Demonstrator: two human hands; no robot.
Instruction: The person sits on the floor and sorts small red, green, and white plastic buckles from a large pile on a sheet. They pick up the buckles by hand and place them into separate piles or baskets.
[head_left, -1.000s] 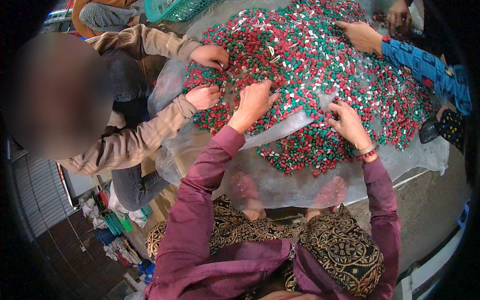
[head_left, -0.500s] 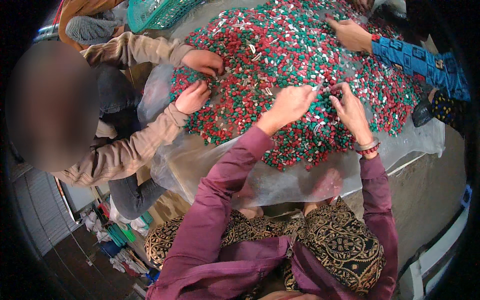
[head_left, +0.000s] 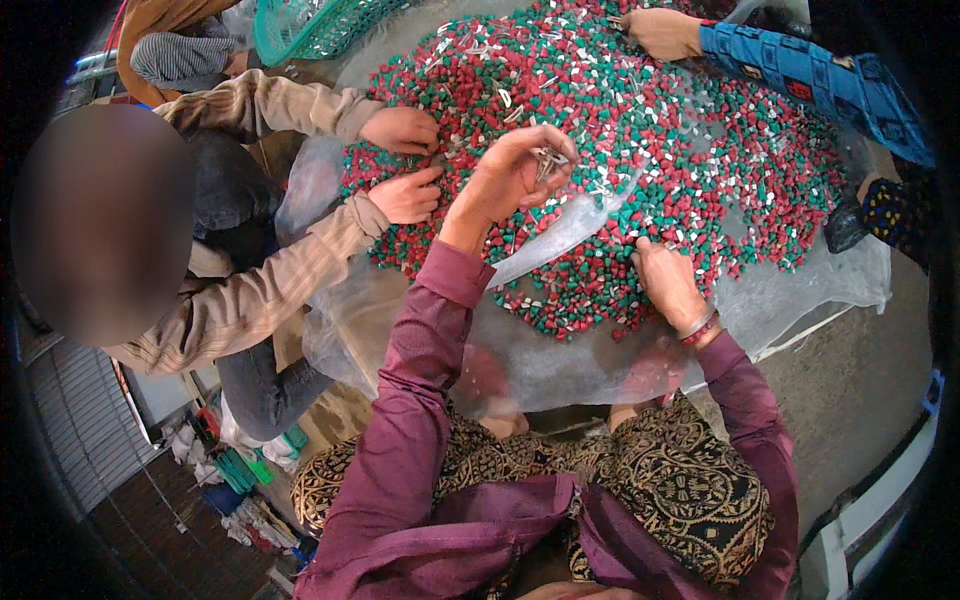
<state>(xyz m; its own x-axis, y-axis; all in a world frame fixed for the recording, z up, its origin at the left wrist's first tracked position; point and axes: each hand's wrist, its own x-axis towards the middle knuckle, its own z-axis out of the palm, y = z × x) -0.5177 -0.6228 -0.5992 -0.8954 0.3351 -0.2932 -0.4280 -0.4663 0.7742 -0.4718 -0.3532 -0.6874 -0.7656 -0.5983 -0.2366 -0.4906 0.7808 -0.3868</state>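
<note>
The left hand (head_left: 512, 178) of the person in purple sleeves is lifted over the heap, its palm turned to the right and its fingers curled like a small cup. It holds several thin, pale, narrow pieces (head_left: 548, 162); they cross one another, so they have no one common axis.

The right hand (head_left: 670, 282), with a metal bangle and red beads at the wrist, is down at the near side of the wide heap of small red, green and white pieces (head_left: 640, 130). Its fingers curl under, and from where I stand I cannot tell whether they pinch something.

The heap lies on a clear plastic sheet (head_left: 820, 292), and its longer spread goes from left to right. Between the two hands, a long whitish strip of plastic (head_left: 560, 235) lies with its long axis slanting; the narrow end points away and to the right. Farther off, a slim white loop (head_left: 505, 97) lies on the heap.

On the left, a co-worker's two hands (head_left: 405, 195) touch the heap's edge. At far right, another co-worker's hand (head_left: 662, 34) reaches in from a blue patterned sleeve (head_left: 800, 70).
</note>
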